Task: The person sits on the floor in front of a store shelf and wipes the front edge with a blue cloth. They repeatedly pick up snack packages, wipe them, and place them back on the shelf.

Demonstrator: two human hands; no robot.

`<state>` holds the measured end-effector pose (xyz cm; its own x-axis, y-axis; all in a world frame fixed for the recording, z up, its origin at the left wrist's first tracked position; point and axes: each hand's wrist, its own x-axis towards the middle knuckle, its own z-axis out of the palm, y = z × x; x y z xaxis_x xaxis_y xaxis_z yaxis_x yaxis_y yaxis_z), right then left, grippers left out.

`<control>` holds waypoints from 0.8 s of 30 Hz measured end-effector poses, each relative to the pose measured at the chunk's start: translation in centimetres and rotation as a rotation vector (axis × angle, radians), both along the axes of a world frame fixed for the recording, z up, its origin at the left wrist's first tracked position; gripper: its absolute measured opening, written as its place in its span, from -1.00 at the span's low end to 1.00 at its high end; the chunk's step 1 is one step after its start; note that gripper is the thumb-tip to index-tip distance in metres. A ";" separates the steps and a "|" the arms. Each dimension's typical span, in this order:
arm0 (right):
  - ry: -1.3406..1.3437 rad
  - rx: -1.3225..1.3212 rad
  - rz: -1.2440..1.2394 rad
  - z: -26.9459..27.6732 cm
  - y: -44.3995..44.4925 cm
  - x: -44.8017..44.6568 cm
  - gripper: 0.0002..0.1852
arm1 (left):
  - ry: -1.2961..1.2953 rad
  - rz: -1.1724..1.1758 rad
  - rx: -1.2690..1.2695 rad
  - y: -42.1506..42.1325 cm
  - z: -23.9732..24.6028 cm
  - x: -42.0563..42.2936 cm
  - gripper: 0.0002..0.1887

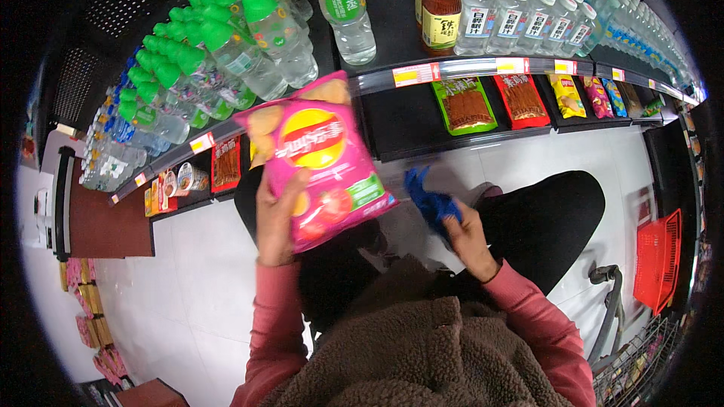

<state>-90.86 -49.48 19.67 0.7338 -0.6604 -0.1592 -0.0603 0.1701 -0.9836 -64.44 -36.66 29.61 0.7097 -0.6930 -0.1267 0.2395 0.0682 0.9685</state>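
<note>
My left hand (278, 217) grips a pink bag of Lay's potato chips (317, 152) by its lower left side, thumb across the front. The bag is tilted and hangs in front of the shelf edge, over my knee. In my right hand (468, 237) is a bunched blue cloth (428, 198), one end sticking up loose. Both hands are apart, above my bent legs. Before me, the bottom shelf (396, 130) bears a green snack packet (464, 104) and a red snack packet (521, 100).
Green-capped water bottles (271, 34) and white-capped bottles (515, 11) crowd the shelf above. More chip bags (567, 96) lie farther right. Cup foods (192, 176) stand low at left. A red shopping basket (656, 263) and a wire cart (636, 362) are on my right.
</note>
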 end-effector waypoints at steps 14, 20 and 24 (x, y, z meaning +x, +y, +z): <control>0.416 -0.635 -0.116 -12.5 -12.5 14.6 -0.59 | 0.152 -0.043 -0.229 7.3 -3.6 7.8 -0.48; 0.699 -1.114 0.281 -22.7 -12.5 19.0 -0.53 | 0.124 0.184 -0.055 8.0 -4.5 8.3 -0.42; 0.716 -1.190 0.390 -25.2 -14.3 21.6 -0.47 | 0.110 0.241 -0.045 6.0 -4.6 10.0 -0.42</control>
<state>-69.30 -63.79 -5.56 0.8950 -0.4404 -0.0713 -0.4426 -0.8563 -0.2661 -54.44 -30.63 25.06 0.8385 -0.5126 -0.1846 0.3144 0.1785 0.9323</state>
